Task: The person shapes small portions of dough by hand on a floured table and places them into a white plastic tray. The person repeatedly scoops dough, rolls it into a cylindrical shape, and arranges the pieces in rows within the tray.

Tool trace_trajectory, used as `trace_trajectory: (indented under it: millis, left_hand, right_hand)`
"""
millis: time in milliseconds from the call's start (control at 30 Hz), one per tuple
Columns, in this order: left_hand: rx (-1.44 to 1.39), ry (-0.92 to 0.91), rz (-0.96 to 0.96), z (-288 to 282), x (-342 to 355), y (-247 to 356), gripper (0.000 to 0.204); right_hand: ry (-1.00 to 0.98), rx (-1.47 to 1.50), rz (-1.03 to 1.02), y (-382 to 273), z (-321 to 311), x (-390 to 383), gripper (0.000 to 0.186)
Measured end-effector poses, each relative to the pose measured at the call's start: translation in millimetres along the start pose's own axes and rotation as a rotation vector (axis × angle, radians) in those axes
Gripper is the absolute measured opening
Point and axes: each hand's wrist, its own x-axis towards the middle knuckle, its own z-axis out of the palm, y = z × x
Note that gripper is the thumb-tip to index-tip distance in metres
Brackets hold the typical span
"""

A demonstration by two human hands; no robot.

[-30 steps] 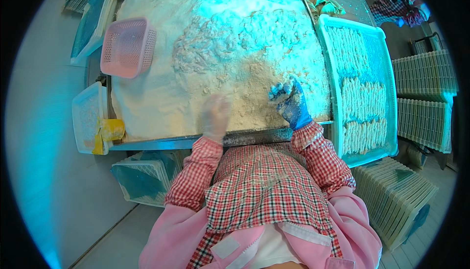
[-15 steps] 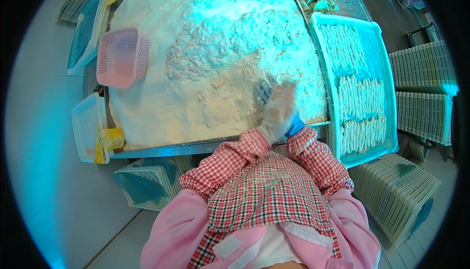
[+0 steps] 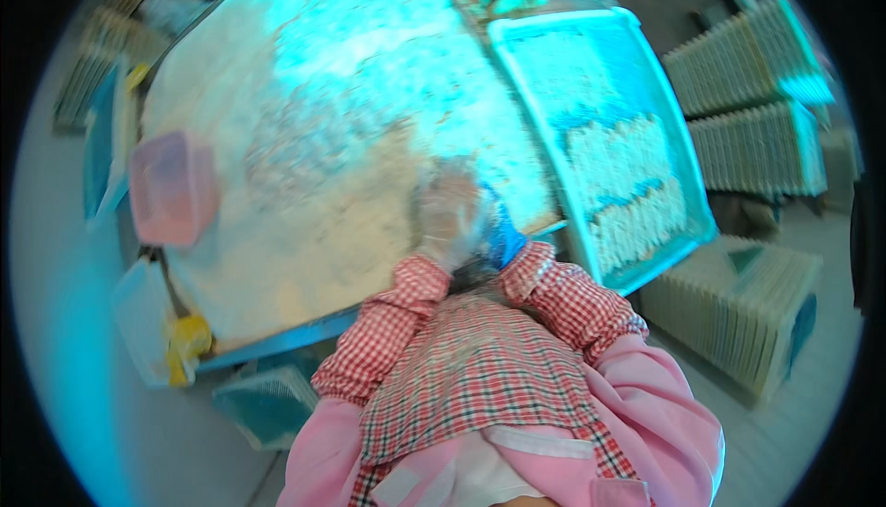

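My left hand [image 3: 449, 210], in a clear plastic glove, is low over the near edge of a powder-covered table [image 3: 309, 272]. Close against it on the right is my right hand [image 3: 503, 233], showing blue at the wrist and partly covered by the left. Motion smears both sets of fingers, so I cannot make out what they hold, if anything. Beyond them spreads a heap of pale, lumpy pieces [image 3: 305, 129] dusted with white powder. To the right, a light-blue tray [image 3: 678, 133] carries rows of pale, slender pieces [image 3: 637, 221] laid side by side.
A pink basket [image 3: 173, 189] stands at the table's left side. Yellow tape or cloth [image 3: 187, 336] wraps a white tray's corner at the lower left. Stacked slatted trays [image 3: 738, 313] stand on the floor at right. Green cloth-like matter [image 3: 506, 1] lies behind the blue tray.
The view has turned, so the table, basket and tray appear shifted left and tilted. My hands have come back toward my apron and the table's near edge, still close together.
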Motion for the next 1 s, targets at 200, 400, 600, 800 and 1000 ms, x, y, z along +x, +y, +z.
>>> trace_trajectory:
  millis: [200, 400, 600, 800, 1000]
  left_hand:
    - [-0.17, 0.161, -0.067, -15.7, 24.6, -9.7, 0.055]
    - [-0.38, 0.252, -0.239, -27.6, -19.4, -45.6, 0.044]
    - [-0.114, 0.293, -0.373, -32.2, -50.2, -65.9, 0.043]
    - [-0.117, 0.368, -0.455, -37.7, -68.6, -75.8, 0.036]
    - [-0.01, 0.102, -0.292, -36.0, -104.2, -91.2, 0.045]
  right_hand:
    - [-0.065, 0.085, 0.343, -112.5, -34.2, -18.9, 0.05]
    - [0.552, -0.76, 0.054, -321.6, -92.6, -83.6, 0.043]
    - [0.96, -0.786, -0.282, -427.3, -240.0, -68.9, 0.044]
    - [0.684, -0.82, -0.207, -426.5, -244.5, -61.5, 0.066]
    - [0.791, -1.029, -0.203, -420.3, -244.5, -99.8, 0.064]
